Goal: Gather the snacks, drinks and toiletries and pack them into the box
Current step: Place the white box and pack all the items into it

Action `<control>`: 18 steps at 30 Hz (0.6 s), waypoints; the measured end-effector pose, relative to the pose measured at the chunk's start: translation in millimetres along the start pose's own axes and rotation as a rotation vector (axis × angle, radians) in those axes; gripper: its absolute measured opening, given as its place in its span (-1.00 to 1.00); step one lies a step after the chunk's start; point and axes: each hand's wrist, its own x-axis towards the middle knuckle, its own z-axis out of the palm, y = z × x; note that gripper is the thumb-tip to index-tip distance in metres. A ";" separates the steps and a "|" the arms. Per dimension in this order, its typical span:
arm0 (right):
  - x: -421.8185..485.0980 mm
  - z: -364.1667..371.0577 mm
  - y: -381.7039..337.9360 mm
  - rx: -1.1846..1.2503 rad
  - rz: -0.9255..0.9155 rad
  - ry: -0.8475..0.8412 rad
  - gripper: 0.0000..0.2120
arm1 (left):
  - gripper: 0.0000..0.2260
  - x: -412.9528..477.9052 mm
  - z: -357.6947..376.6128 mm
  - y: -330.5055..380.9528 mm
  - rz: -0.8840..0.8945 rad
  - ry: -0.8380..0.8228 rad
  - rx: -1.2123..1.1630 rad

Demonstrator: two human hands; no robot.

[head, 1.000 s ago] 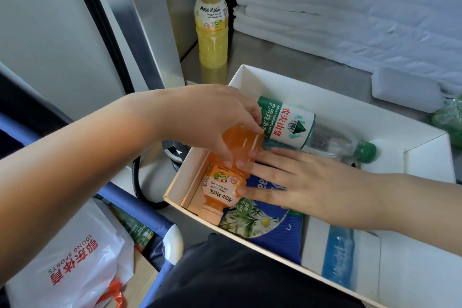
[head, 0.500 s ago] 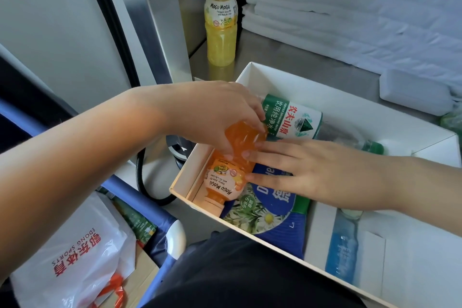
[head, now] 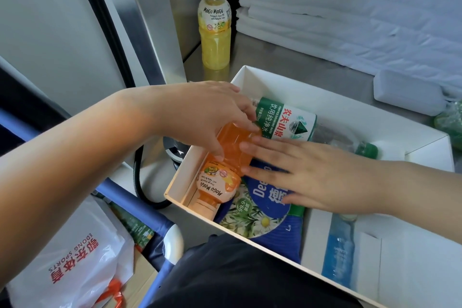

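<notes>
Steel counter, stacked towels, box, orange bottle

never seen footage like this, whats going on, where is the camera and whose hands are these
There is no machine here. These are a person's two bare hands, filmed by one wide-angle camera worn on their head, looking forward and down.

The left hand grips an orange bottle inside a white box, cap toward the near wall. The right hand lies flat, fingers straight, touching that bottle and resting on a blue packet.

Also in the box are a water bottle with a green label and a pale blue bottle. The box sits on a metal counter.

Behind it a yellow bottle stands upright, not yet packed, beside folded white towels. A white plastic bag sits lower left.
</notes>
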 end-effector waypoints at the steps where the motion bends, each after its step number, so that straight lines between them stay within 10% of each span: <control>1: -1.0 0.0 3.8 -0.012 0.015 -0.006 -0.27 | -0.36 0.2 0.5 -0.7 0.009 0.006 -0.006; 10: -1.4 -7.0 13.0 0.027 0.009 -0.016 -0.50 | -0.34 -3.5 3.1 3.1 -0.036 -0.009 -0.064; 18: 5.4 -37.1 62.8 0.095 0.408 0.308 -0.72 | -0.27 -2.5 16.0 3.8 -0.237 0.308 -0.231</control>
